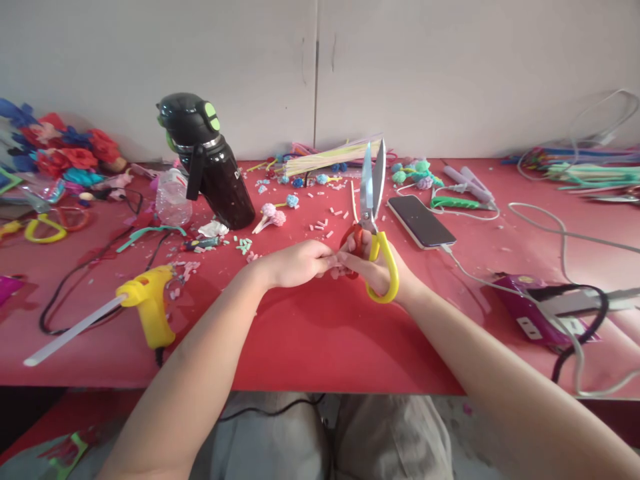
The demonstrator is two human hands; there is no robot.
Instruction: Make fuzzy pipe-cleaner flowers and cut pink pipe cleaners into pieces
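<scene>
My right hand (377,270) holds a pair of scissors (367,193), blades pointing up and slightly apart; one handle loop is yellow, the other red. My left hand (303,262) meets the right hand's fingertips with its own fingers pinched together. Whatever lies between them is too small or hidden to make out, though pinkish bits show near the fingertips. A thin pale pink strip (353,201) stands just left of the blades. Short cut pink pieces (320,225) are scattered on the red tabletop (320,333) beyond my left hand.
Left of my hands are a black water bottle (220,177), a yellow glue gun (150,300) with a glue stick, and a plastic bottle (173,198). To the right lie a phone (421,221) on its cable and a purple power strip (530,313). Pipe cleaners (330,159) lie at the back.
</scene>
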